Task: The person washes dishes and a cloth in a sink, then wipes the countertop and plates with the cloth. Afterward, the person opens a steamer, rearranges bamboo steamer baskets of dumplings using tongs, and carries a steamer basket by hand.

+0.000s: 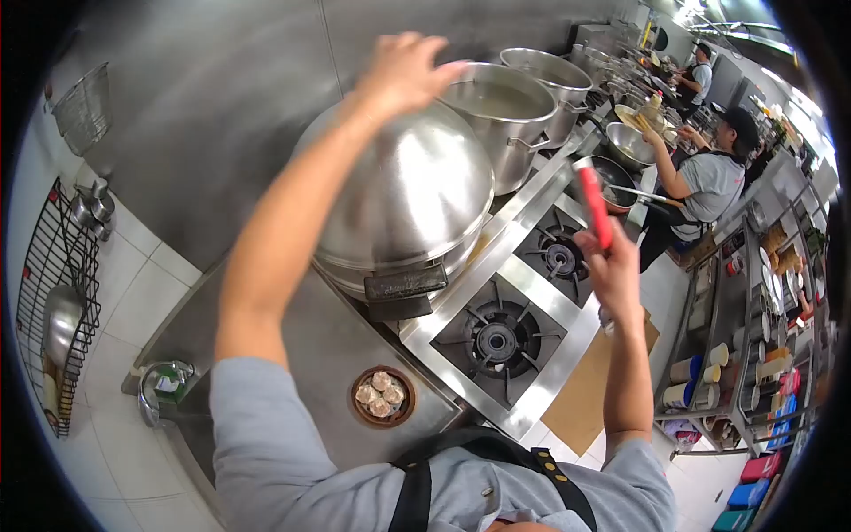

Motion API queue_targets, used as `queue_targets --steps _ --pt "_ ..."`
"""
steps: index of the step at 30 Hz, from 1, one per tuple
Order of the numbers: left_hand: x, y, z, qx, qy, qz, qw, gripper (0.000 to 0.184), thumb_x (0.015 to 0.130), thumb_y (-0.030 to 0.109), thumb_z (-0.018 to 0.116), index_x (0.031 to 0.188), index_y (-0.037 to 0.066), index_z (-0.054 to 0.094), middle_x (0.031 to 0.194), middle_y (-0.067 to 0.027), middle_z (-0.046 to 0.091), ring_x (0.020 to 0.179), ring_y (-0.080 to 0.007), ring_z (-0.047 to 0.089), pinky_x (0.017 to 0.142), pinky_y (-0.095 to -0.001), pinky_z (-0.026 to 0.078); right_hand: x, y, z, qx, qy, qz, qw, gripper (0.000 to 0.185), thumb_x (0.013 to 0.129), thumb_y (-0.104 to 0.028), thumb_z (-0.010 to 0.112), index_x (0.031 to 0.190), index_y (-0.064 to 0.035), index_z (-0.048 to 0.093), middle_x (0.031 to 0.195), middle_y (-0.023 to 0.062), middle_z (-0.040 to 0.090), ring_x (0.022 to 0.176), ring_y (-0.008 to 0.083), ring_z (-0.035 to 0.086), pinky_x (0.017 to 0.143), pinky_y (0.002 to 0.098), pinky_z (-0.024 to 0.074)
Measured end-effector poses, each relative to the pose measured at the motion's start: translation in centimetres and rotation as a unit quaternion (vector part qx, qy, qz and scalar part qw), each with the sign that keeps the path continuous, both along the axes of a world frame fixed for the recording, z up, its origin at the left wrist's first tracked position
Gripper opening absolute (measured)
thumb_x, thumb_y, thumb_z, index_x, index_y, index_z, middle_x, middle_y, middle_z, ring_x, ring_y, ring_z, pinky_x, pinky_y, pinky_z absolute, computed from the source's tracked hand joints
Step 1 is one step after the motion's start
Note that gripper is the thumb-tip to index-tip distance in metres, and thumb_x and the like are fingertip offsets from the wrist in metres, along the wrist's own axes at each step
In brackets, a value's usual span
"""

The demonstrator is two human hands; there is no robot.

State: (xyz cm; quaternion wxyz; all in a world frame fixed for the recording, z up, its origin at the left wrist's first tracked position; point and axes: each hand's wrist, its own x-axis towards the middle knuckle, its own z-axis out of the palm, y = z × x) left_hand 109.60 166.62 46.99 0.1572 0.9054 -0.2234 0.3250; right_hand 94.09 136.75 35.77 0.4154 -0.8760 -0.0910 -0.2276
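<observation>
A red-handled tool [592, 199] is gripped in the right hand [613, 277], right of the burners [497, 341], while the left hand [403, 75], spread wide, is held near the domed lid's [417, 191] far edge.

Smooth, glossy metal lid [408, 191]

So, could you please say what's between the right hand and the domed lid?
From the right hand to the lid, the head view shows a burner, then steel stovetop.
</observation>
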Motion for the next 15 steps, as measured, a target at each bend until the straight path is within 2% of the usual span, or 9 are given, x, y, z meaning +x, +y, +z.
queue_targets --steps 1,3,4,6,7,9,11,13,15 --pt "2.5 3.1 -2.0 0.142 -0.128 0.144 0.971 0.045 0.082 0.047 0.054 0.098 0.007 0.066 0.089 -0.0119 0.066 0.089 -0.0274 0.062 0.078 -0.0383 0.048 0.9 -0.6 0.0 0.036 0.009 -0.018 0.999 0.014 0.080 -0.009 0.064 0.085 -0.0010 0.053 0.062 0.0058 0.053 0.059 0.0102 0.051 0.055 0.0263 0.0415" --pt "2.3 5.2 -2.6 0.164 0.144 0.200 0.955 0.044 0.081 0.046 0.053 0.097 0.007 0.065 0.088 -0.0133 0.066 0.089 -0.0288 0.062 0.075 -0.0400 0.049 2.5 -0.5 1.5 0.162 -0.016 0.038 0.986 0.015 0.079 -0.008 0.065 0.081 -0.0005 0.052 0.064 0.0022 0.053 0.060 0.0092 0.051 0.057 0.0246 0.0417" --pt "2.3 5.5 -2.7 0.143 0.147 0.194 0.959 0.043 0.081 0.044 0.053 0.098 0.006 0.065 0.090 -0.0139 0.065 0.089 -0.0302 0.061 0.076 -0.0410 0.049 3.7 -0.3 2.4 0.175 -0.025 0.055 0.983 0.014 0.079 -0.007 0.065 0.080 -0.0012 0.052 0.066 0.0005 0.054 0.062 0.0098 0.053 0.059 0.0240 0.0430" --pt "1.7 5.8 -2.4 0.105 0.155 0.178 0.966 0.042 0.082 0.042 0.053 0.100 0.005 0.064 0.094 -0.0151 0.065 0.091 -0.0329 0.060 0.078 -0.0431 0.047 6.8 0.3 3.4 0.220 -0.065 0.105 0.968 0.012 0.080 -0.005 0.064 0.079 -0.0017 0.053 0.068 0.0029 0.057 0.063 0.0125 0.057 0.060 0.0252 0.0448" --pt "2.0 6.3 -2.1 0.071 0.158 0.168 0.970 0.040 0.081 0.039 0.053 0.097 0.005 0.064 0.091 -0.0146 0.065 0.090 -0.0312 0.061 0.077 -0.0418 0.048 8.2 0.7 4.2 0.232 -0.088 0.121 0.961 0.011 0.080 -0.005 0.064 0.079 -0.0016 0.053 0.068 0.0038 0.058 0.063 0.0135 0.058 0.060 0.0261 0.0456" --pt "3.5 9.0 -0.8 0.002 0.160 0.149 0.976 0.035 0.080 0.034 0.053 0.092 0.004 0.066 0.086 -0.0134 0.066 0.089 -0.0276 0.062 0.075 -0.0391 0.049 10.0 1.5 6.0 0.328 -0.131 0.165 0.921 0.011 0.081 -0.005 0.063 0.080 -0.0016 0.053 0.069 0.0059 0.058 0.063 0.0154 0.059 0.061 0.0281 0.0478" --pt "5.5 14.4 0.8 -0.092 0.163 0.114 0.976 0.031 0.079 0.033 0.054 0.088 0.007 0.067 0.076 -0.0077 0.065 0.071 -0.0189 0.062 0.060 -0.0333 0.048 12.0 1.8 6.8 0.415 -0.186 0.232 0.860 0.010 0.083 -0.007 0.062 0.083 -0.0011 0.053 0.071 0.0081 0.060 0.062 0.0180 0.060 0.062 0.0288 0.0496" --pt "5.3 19.6 3.9 -0.158 0.254 0.116 0.947 0.027 0.079 0.033 0.055 0.086 0.011 0.068 0.067 -0.0007 0.059 0.053 -0.0102 0.052 0.044 -0.0259 0.039 12.9 3.9 7.5 0.450 -0.169 0.188 0.857 0.012 0.084 -0.011 0.062 0.083 -0.0021 0.054 0.072 0.0083 0.061 0.063 0.0185 0.061 0.062 0.0291 0.0493" --pt "3.7 23.2 4.1 -0.309 0.237 0.066 0.919 0.023 0.081 0.031 0.054 0.085 0.013 0.067 0.063 0.0036 0.054 0.043 -0.0065 0.042 0.037 -0.0225 0.027 15.5 6.4 6.3 0.444 -0.151 0.235 0.852 0.013 0.083 -0.012 0.065 0.081 -0.0040 0.055 0.072 0.0073 0.061 0.064 0.0177 0.062 0.063 0.0295 0.0485"
